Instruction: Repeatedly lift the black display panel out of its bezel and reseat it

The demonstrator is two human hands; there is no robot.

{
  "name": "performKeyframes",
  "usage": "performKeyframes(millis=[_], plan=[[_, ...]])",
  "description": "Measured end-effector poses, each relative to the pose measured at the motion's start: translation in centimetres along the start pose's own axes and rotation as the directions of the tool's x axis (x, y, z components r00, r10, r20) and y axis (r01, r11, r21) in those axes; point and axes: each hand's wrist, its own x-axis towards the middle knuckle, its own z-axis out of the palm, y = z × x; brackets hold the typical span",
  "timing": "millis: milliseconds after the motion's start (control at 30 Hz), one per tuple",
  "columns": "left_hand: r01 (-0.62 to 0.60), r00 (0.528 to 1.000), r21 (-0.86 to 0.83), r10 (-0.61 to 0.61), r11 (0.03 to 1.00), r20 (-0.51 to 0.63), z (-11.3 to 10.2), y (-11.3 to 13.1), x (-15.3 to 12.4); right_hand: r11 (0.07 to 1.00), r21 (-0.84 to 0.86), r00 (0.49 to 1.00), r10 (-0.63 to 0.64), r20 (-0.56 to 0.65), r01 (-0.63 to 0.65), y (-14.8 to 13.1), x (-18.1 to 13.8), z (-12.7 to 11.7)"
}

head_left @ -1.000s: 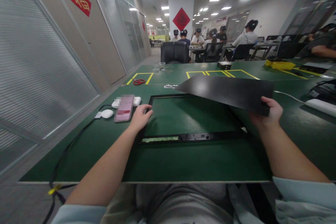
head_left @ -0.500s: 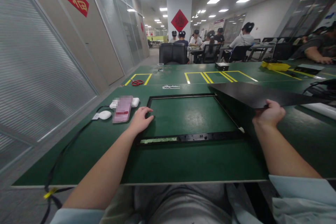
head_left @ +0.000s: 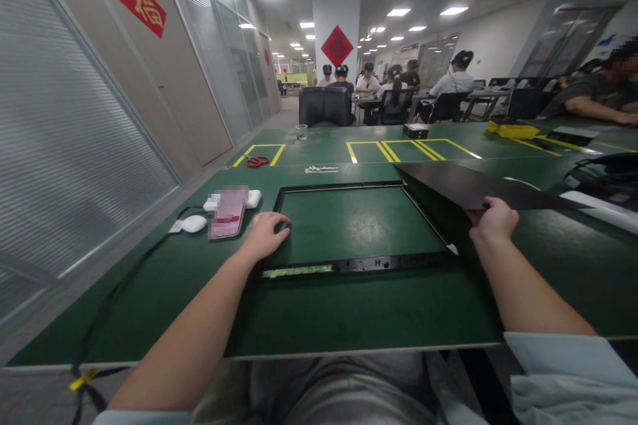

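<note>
A black rectangular frame (head_left: pixel 389 263) lies flat on the green table, with a green strip, apparently circuit board, along the left part of its near bar. My left hand (head_left: pixel 265 236) is curled over the frame's left side and grips it, hiding part of that bar. In my right hand (head_left: pixel 496 218) is a thin dark flat panel (head_left: pixel 463 184), pinched at its near edge. The panel slants above the table to the right of the frame, its far left corner by the frame's far right corner. A small pale piece (head_left: pixel 452 249) shows at the frame's near right corner.
Left of the frame lie a pink phone (head_left: pixel 228 214), white earbud-like cases and a black cable. Red scissors (head_left: pixel 258 161), a plastic cup (head_left: pixel 301 131), a black box (head_left: pixel 416 131) and a yellow item (head_left: pixel 513 130) are farther back. A white bar (head_left: pixel 605 214) lies right. People sit beyond.
The view has shifted slightly. Both hands keep their holds, and the panel stays slanted beside the frame with little visible movement.
</note>
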Motion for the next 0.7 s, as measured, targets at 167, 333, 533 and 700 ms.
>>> performKeyframes(millis=[167,333,533,700], plan=[[-0.014,1.0,0.032,0.014,0.999,0.007,0.0,-0.2,0.0,0.998,-0.022,0.997,0.061,0.04,-0.061,1.4,-0.1,-0.2],[-0.036,0.999,0.032,0.035,0.999,0.021,0.1,-0.3,0.0,0.992,-0.028,0.992,0.124,0.013,-0.123,2.3,0.5,-0.4],[-0.034,0.999,0.046,0.033,0.998,0.036,0.0,-0.2,0.0,0.985,-0.068,0.986,0.161,0.046,-0.158,2.5,1.5,-0.7],[-0.035,0.999,0.046,0.034,0.998,0.034,0.1,-0.3,0.0,0.98,-0.071,0.979,0.191,0.074,-0.186,2.5,1.8,-0.7]])
